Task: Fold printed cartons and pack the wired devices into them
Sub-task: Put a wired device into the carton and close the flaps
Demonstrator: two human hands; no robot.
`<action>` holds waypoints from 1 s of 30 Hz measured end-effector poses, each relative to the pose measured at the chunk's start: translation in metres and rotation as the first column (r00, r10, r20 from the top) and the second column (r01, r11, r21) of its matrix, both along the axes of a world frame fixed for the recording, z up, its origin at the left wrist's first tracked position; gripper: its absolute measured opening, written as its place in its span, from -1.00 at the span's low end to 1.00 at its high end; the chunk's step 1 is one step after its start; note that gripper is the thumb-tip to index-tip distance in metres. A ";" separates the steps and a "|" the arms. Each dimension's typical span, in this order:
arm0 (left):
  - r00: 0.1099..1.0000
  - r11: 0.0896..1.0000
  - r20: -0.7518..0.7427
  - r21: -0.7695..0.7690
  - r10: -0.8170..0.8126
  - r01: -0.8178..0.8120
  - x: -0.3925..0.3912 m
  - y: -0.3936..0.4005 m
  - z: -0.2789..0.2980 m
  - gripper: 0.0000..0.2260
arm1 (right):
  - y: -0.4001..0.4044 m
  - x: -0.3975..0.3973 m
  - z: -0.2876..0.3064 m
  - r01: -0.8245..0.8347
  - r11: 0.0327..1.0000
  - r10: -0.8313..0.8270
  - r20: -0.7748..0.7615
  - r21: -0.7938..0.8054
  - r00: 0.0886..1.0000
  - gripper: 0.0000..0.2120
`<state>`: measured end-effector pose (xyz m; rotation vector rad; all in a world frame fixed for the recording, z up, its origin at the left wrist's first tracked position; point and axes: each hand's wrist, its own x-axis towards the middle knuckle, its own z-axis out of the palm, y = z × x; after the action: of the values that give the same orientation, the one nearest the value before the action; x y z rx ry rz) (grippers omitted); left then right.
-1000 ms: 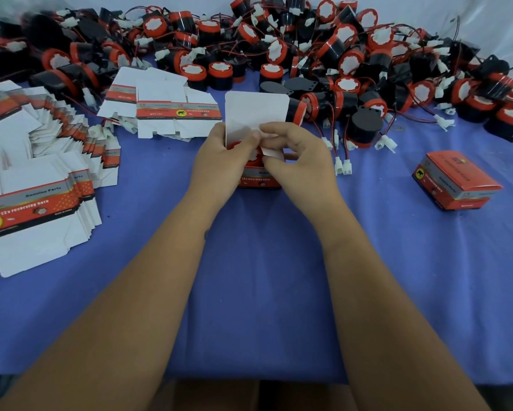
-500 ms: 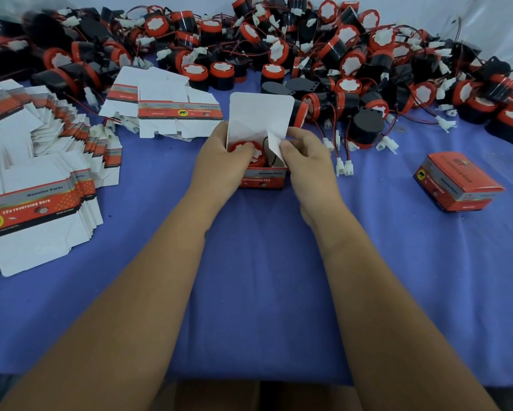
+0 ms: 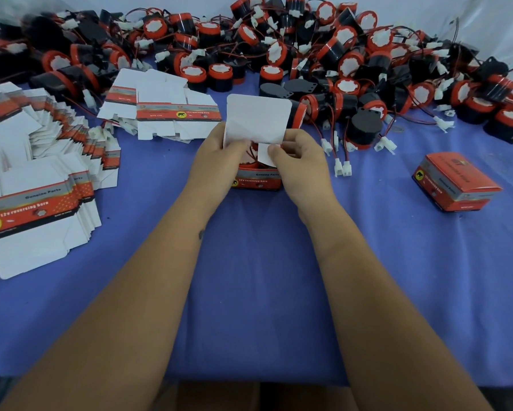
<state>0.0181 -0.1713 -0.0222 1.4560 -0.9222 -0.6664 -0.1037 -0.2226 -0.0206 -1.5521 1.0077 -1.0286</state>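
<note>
Closing a filled carton: the small red printed cardboard carton point(image 3: 256, 180) stands on the blue table cloth point(image 3: 249, 277) between the two hands, its tall white lid flap point(image 3: 258, 118) upright beyond the fingers and a red-and-black wired device point(image 3: 251, 166) partly visible inside. The left hand point(image 3: 216, 161) grips the carton's left wall, thumb curled over the rim; the right hand point(image 3: 301, 161) pinches the small white side flap point(image 3: 264, 154) and bends it inward over the opening. To do this step well, the wires should probably be tucked fully below the rim first, both side flaps folded flat, then the lid brought down over them. Flat carton blanks point(image 3: 41, 185) lie left of the left hand, loose devices point(image 3: 338, 63) beyond both, a closed red carton point(image 3: 454, 182) right of the right hand
</note>
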 end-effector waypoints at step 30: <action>0.979 0.990 0.191 -0.130 0.073 -0.048 0.017 0.005 -0.002 -0.74 | -0.003 -0.010 0.001 -0.001 0.998 0.005 0.066 -0.061 0.998 -0.54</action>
<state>0.0350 -0.1665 -0.0240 1.4490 -1.0481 -0.4177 -0.1134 -0.2259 -0.0200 -1.5587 0.9360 -1.1103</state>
